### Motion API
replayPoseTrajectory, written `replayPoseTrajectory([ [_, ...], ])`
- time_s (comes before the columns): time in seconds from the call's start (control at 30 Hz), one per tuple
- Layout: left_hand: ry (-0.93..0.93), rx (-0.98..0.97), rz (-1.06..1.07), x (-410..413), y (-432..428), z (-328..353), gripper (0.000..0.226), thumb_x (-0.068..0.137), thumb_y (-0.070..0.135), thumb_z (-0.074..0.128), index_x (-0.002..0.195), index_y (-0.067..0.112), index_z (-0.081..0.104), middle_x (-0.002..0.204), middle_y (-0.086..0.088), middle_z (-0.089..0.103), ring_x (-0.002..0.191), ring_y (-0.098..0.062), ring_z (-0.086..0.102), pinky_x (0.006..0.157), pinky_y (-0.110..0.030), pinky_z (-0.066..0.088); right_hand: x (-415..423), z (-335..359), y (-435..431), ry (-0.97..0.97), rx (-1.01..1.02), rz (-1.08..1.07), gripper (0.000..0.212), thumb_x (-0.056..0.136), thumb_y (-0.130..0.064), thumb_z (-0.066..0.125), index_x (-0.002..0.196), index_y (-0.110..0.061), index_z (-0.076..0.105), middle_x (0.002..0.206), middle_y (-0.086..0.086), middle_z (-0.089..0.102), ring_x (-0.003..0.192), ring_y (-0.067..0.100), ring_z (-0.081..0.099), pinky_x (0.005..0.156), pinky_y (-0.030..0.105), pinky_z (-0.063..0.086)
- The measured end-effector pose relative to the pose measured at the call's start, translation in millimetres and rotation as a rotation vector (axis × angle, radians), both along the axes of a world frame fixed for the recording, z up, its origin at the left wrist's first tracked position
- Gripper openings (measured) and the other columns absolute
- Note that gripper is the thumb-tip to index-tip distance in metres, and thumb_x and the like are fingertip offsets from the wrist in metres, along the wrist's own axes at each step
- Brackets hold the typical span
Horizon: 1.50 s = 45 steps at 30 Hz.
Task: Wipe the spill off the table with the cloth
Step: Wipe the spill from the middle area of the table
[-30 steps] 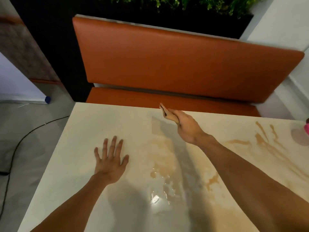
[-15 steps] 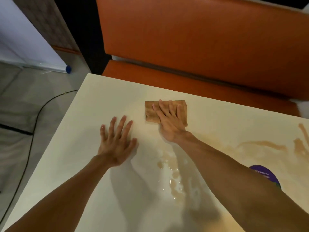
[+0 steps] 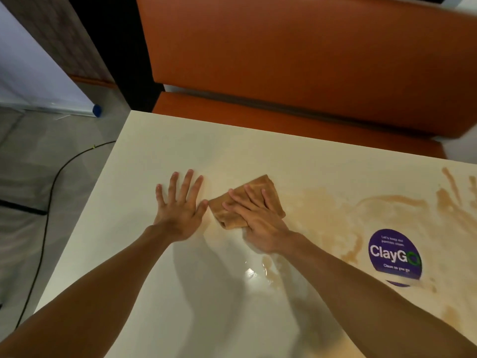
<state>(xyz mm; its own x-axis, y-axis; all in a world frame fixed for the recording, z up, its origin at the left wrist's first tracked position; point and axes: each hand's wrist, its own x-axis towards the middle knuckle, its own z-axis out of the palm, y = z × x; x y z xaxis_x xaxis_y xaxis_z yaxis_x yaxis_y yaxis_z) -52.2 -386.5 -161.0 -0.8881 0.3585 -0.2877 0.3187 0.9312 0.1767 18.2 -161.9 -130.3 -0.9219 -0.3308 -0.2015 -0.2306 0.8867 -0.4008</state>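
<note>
On the near table (image 3: 108,241), glossy and cream, the spill (image 3: 271,273) is glinting as a thin film. Farther in, the left hand (image 3: 180,215) is lying splayed flat, holding nothing. Just right of it, the right hand (image 3: 258,220) is pressing, uncurled, onto the folded tan cloth (image 3: 260,181). Soft, limp and probably soaked, the cloth is likely handling best under a flat palm. Brown streaks are trailing rightward, and a padded orange bench (image 3: 284,60) is standing beyond.
</note>
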Motion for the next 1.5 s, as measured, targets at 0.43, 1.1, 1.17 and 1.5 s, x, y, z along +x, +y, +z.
replayPoseTrajectory([
  [0.43,-0.067,-0.046,-0.003,-0.8,2.3,8.1,0.061,0.085,0.063,-0.011,0.131,0.039,-0.045,0.146,0.01,-0.046,0.141,-0.023,-0.036,0.113,-0.056,-0.017,127.1,-1.4,-46.2,-0.04,-0.149,-0.146,0.068,0.084,-0.018,0.023,0.148,-0.039,0.029,0.16,-0.024,-0.004,0.149,0.013,-0.017,0.117,0.043,-0.021],
  [1.1,-0.068,-0.044,-0.022,0.2,1.9,9.4,0.067,0.086,0.064,-0.007,0.14,0.036,-0.034,0.154,0.008,-0.037,0.142,-0.023,-0.034,0.113,-0.055,-0.017,-21.1,85.8,118.4,0.152,-0.04,-0.502,0.064,0.094,-0.001,0.048,0.148,-0.03,0.03,0.15,0.0,0.042,0.132,0.028,0.045,0.105,0.054,0.04],
  [1.17,-0.061,-0.035,-0.019,-0.4,0.6,7.2,0.067,0.087,0.063,-0.005,0.142,0.037,-0.032,0.154,0.008,-0.037,0.142,-0.022,-0.033,0.114,-0.055,-0.016,-31.8,61.1,127.5,0.031,0.191,-0.553,0.066,0.096,-0.009,0.047,0.152,-0.03,0.019,0.159,0.004,0.027,0.141,0.034,0.03,0.113,0.058,0.027],
  [1.5,-0.027,-0.031,-0.022,-2.3,-0.6,-2.8,0.067,0.087,0.065,-0.007,0.143,0.038,-0.031,0.153,0.01,-0.038,0.142,-0.022,-0.034,0.113,-0.056,-0.018,-15.3,-0.5,62.2,-0.135,0.187,-0.782,0.075,0.094,-0.034,0.041,0.153,-0.034,-0.005,0.162,0.0,-0.018,0.146,0.035,-0.022,0.114,0.06,-0.017],
])
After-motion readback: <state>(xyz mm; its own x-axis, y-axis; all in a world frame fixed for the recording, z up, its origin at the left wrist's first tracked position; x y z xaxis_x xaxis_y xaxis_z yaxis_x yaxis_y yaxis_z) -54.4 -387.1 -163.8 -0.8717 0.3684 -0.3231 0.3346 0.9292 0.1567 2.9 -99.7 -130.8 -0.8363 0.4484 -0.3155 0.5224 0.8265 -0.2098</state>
